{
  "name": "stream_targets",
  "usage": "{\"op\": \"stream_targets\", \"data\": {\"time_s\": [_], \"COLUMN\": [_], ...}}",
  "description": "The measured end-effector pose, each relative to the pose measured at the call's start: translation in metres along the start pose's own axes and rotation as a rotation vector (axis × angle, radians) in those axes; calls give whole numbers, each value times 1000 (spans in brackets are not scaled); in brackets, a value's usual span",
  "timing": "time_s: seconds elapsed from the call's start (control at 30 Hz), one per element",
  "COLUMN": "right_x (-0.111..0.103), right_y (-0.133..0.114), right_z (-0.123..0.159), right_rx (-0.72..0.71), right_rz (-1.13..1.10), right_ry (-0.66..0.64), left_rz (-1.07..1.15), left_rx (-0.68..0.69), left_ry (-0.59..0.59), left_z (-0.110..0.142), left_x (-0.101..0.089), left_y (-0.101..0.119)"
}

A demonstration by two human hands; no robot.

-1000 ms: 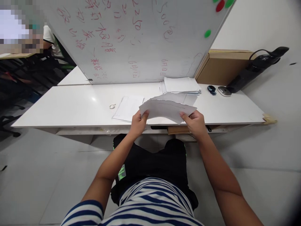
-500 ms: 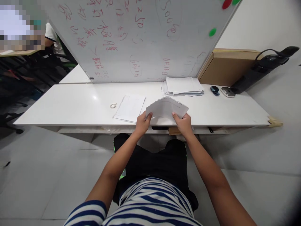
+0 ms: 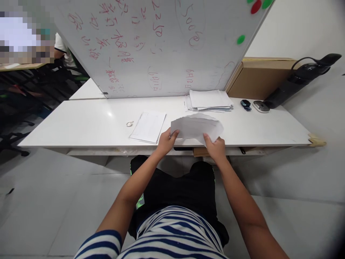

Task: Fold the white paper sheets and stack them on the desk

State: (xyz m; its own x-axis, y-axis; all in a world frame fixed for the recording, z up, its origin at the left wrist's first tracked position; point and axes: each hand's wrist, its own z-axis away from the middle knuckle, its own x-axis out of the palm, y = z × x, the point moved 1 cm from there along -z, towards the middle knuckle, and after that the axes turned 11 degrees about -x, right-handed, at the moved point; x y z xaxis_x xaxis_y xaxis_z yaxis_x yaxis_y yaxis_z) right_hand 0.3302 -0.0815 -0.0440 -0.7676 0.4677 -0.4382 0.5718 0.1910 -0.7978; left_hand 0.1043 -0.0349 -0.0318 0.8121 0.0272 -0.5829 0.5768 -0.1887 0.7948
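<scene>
Between my two hands a sheet of paper (image 3: pixel 192 127) is held up over the front edge of the white desk (image 3: pixel 94 122), bent, with an uneven upper edge. My left hand (image 3: pixel 166 141) pinches its left side, thumb on the near face. The right side is gripped by my right hand (image 3: pixel 215 145), also with the thumb in front; the fingers behind the paper are hidden. To the left lies a small stack of papers (image 3: pixel 149 126) on the desk. Farther back is a thicker pile of papers (image 3: pixel 208 100), close to the whiteboard.
A whiteboard (image 3: pixel 167 50) with red writing rises behind the desk. At the right stand a cardboard box (image 3: pixel 258 79) and a black bottle (image 3: pixel 292 84), near a mouse (image 3: pixel 261 106) and a small dark watch-like item (image 3: pixel 245 104). A small white ring-shaped item (image 3: pixel 129 123) lies left.
Both hands have shifted slightly right with the paper. Its sharp central fold has flattened into a wider curve, and the right side now bends over.
</scene>
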Motion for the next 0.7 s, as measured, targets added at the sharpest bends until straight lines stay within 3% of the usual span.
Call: {"op": "stream_targets", "data": {"time_s": [0.2, 0.33, 0.4, 0.5, 0.6, 0.7], "right_x": [-50, -68, -74, -80, -82, -80], "right_y": [43, 66, 70, 70, 71, 73], "right_z": [15, 24, 30, 38, 41, 42], "right_rx": [254, 404, 463, 530, 556, 589], "right_rz": [-160, -402, -439, -415, -392, -349], "right_ry": [291, 363, 360, 325, 222, 76], "left_rz": [-226, -542, -626, -671, -668, -627], "left_rx": [158, 121, 88, 99, 144, 186], "left_ry": [-87, -210, -288, -296, -288, -356], "left_z": [-35, -61, -66, -65, -63, -63], "left_x": [1, 20, 30, 36, 33, 26], "left_y": [25, 20, 15, 10, 6, 4]}}
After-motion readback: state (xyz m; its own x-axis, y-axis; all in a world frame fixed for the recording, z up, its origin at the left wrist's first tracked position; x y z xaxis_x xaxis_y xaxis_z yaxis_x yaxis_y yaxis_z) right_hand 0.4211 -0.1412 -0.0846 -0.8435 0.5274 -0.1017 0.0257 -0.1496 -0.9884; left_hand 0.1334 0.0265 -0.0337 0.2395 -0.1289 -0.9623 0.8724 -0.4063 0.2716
